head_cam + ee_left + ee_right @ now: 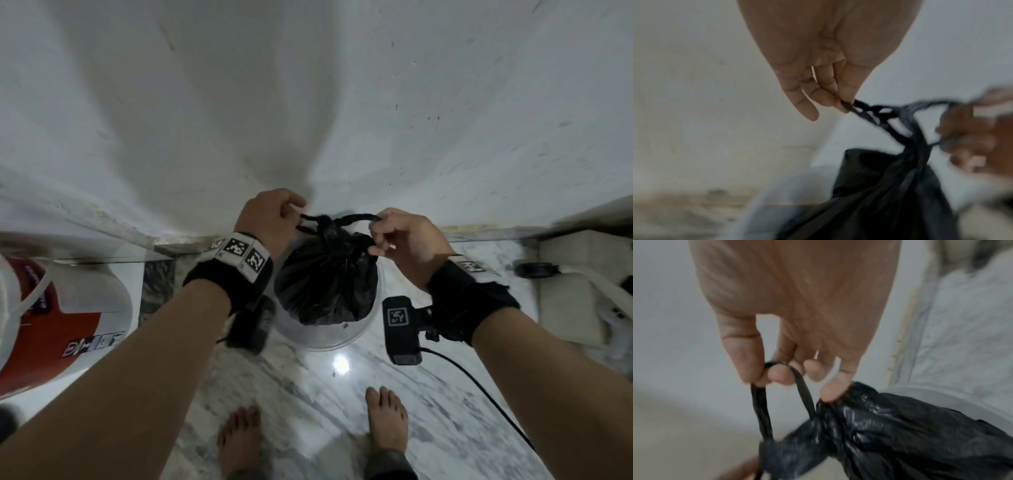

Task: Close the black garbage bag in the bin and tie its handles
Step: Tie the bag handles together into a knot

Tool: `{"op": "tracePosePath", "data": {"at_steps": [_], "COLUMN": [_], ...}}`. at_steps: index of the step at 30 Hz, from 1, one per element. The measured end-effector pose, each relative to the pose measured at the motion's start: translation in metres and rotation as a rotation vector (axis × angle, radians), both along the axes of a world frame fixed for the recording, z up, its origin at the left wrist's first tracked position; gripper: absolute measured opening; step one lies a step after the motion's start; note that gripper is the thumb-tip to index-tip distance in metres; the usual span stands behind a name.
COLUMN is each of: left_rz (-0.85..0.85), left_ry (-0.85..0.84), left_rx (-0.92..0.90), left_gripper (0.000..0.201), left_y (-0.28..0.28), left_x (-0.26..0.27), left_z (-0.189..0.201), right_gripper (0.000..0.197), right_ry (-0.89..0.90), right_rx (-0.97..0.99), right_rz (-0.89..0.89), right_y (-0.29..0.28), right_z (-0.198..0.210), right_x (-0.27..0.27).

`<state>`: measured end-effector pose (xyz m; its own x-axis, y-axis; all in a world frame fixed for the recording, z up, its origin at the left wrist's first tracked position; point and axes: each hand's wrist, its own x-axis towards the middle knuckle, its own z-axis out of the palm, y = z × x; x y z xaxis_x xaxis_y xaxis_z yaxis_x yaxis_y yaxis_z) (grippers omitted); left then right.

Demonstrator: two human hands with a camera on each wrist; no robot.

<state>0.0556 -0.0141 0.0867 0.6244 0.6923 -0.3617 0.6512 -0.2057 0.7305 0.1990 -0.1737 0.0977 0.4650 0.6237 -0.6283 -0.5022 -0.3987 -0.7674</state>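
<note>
Head view: my left hand (pixel 270 219) pinches one twisted handle strand, my right hand (pixel 404 240) hooks the other loop of the crinkled black plastic garbage bag (pixel 329 284), lifted above the translucent round bin (pixel 322 339). Thin, slippery film; grip strands near knot.

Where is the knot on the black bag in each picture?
Head view: the knot sits in the middle, between the left hand and the right hand, above the bin.
Left wrist view: right of centre, blurred, below the pinched handle.
Right wrist view: low, just left of centre, under the looped handle.
Shared landmark: the black garbage bag.
</note>
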Motion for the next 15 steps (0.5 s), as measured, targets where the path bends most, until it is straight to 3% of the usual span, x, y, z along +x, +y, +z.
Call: {"op": "tracePosePath", "data": {"at_steps": [4, 5, 7, 9, 11, 13, 15], "left_rz": [-0.332, -0.366, -0.399, -0.433, -0.471, -0.479, -0.502], "left_ry": [0.132, 0.138, 0.14, 0.169, 0.205, 0.23, 0.264], "left_rx": [0.19, 0.208, 0.231, 0.263, 0.291, 0.307, 0.324], "left_gripper": [0.031, 0.032, 0.032, 0.033, 0.033, 0.032, 0.031], "left_y": [-0.003, -0.004, -0.007, -0.007, -0.004, 0.002, 0.004], "left_x": [-0.013, -0.012, -0.009, -0.007, -0.005, -0.008, -0.015], "left_z": [-0.008, -0.011, -0.013, -0.013, -0.013, -0.012, -0.013], "right_gripper": [0.018, 0.015, 0.008, 0.013, 0.025, 0.019, 0.01], "right_ry": [-0.084, -0.051, 0.141, 0.224, 0.049, -0.115, -0.1], "right_rx": [-0.126, -0.092, 0.055, 0.107, -0.084, -0.174, -0.129], "right_rz": [0.321, 0.283, 0.042, -0.082, 0.139, 0.354, 0.248], "right_y": [-0.014, -0.014, -0.018, -0.023, -0.028, -0.032, -0.045], "right_z": [-0.002, 0.0, 0.005, 0.006, 0.005, 0.004, -0.001], "right_x": [0.001, 0.002, 0.011, 0.023, 0.026, 0.022, 0.031]}}
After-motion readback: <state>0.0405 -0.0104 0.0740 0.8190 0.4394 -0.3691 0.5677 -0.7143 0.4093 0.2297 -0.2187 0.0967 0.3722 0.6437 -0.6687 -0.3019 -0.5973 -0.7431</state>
